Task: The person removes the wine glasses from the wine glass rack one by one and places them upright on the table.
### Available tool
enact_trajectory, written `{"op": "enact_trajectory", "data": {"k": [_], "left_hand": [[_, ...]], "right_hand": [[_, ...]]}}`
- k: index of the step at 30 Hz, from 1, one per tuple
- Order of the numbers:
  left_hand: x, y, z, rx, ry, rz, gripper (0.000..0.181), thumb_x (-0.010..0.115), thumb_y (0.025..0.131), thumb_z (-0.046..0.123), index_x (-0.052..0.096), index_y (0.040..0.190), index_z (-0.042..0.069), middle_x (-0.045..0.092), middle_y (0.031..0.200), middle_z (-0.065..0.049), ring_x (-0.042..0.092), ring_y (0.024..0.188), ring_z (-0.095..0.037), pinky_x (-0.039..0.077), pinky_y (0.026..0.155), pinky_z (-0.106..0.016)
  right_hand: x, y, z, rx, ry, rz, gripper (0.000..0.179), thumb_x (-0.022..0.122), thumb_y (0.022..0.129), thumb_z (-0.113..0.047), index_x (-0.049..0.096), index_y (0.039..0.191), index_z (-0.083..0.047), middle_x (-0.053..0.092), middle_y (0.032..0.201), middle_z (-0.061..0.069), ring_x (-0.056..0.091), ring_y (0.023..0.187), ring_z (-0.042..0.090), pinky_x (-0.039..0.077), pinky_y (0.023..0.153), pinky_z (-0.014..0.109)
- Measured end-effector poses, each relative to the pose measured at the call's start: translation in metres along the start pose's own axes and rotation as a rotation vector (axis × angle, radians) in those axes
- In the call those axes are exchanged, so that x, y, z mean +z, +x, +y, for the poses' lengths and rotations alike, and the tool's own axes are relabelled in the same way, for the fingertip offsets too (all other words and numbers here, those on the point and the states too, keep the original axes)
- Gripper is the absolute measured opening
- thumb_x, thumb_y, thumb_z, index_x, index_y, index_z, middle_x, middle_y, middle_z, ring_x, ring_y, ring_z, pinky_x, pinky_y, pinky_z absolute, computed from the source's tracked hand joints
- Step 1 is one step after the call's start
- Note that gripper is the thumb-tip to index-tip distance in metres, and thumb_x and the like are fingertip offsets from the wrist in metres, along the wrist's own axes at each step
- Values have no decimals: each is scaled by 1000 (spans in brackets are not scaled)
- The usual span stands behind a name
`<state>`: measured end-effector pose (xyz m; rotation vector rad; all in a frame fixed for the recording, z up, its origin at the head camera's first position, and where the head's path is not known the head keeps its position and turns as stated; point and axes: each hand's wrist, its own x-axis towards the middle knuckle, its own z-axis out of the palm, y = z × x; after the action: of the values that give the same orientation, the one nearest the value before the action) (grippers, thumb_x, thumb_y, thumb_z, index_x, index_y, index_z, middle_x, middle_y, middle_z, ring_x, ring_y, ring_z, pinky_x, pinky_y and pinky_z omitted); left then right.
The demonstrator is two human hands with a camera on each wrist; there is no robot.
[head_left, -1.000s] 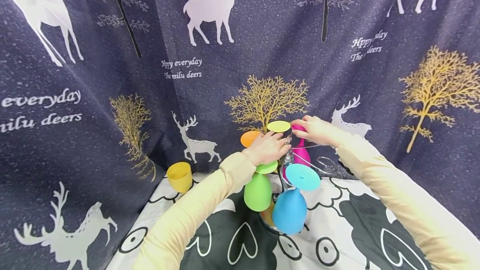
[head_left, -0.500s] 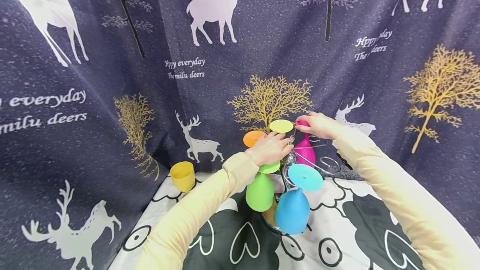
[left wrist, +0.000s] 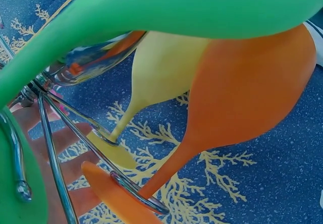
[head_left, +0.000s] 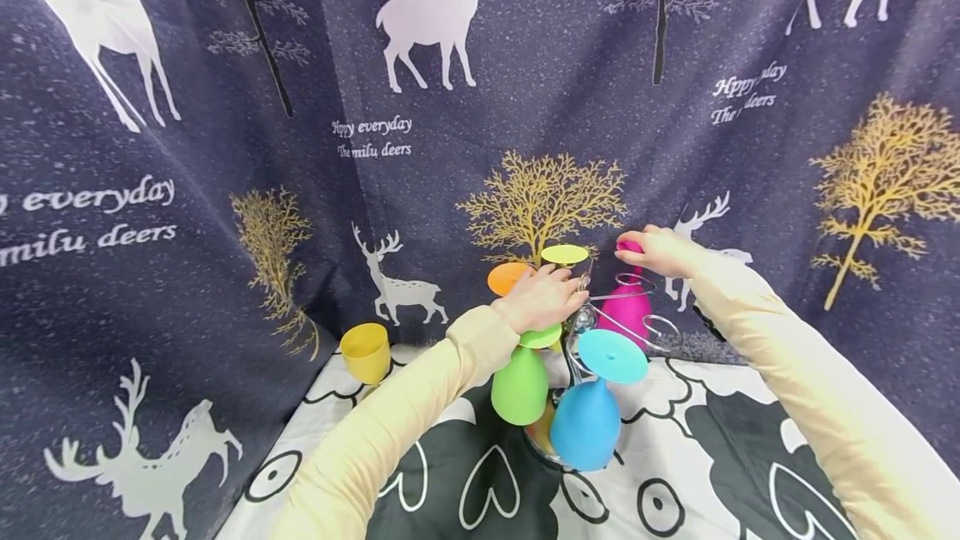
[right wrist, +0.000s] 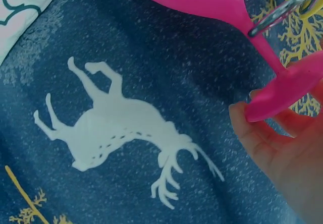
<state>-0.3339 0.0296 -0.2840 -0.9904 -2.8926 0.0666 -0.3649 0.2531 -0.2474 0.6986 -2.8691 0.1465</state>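
Observation:
My right hand (head_left: 663, 250) holds a pink goblet (head_left: 628, 308) by its foot. It hangs upside down on the right of a chrome wire goblet rack (head_left: 585, 320), its stem at a wire loop. In the right wrist view, fingers (right wrist: 252, 138) curl round the edge of the pink foot. My left hand (head_left: 542, 298) lies across the rack's top with fingers extended, beside its centre post. Inverted on the rack around it are a green goblet (head_left: 520, 387), a blue goblet (head_left: 587, 427), an orange goblet (left wrist: 242, 98) and a yellow goblet (left wrist: 161, 72).
A yellow cup (head_left: 366, 352) stands at the back left of the table, near the dark deer-print curtain (head_left: 420, 215). A black-and-white patterned cloth (head_left: 487, 482) covers the table. An unoccupied wire loop (head_left: 663, 332) juts out on the rack's right side.
My right hand has moved right, carrying the pink goblet away from the rack's centre towards the outer wire loop. My left hand stays on the rack's top.

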Motion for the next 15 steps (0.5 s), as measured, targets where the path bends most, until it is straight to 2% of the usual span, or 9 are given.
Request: {"op": "enact_trajectory", "data": {"k": [9, 15], "left_hand": [[1, -1, 0, 6, -15, 11, 51, 22, 97, 48, 38, 139, 25, 34, 140, 1, 24, 129, -20, 21, 101, -44], [-1, -2, 0, 1, -27, -5, 51, 21, 97, 48, 35, 140, 25, 32, 142, 1, 22, 130, -21, 19, 101, -45]], "right_hand": [[-5, -20, 12, -13, 7, 33, 38, 53, 92, -27, 55, 112, 5, 54, 88, 20, 52, 76, 31, 43, 70, 47], [-5, -33, 19, -11, -7, 36, 38, 54, 91, -27, 55, 112, 4, 55, 91, 19, 54, 80, 35, 42, 74, 50]]}}
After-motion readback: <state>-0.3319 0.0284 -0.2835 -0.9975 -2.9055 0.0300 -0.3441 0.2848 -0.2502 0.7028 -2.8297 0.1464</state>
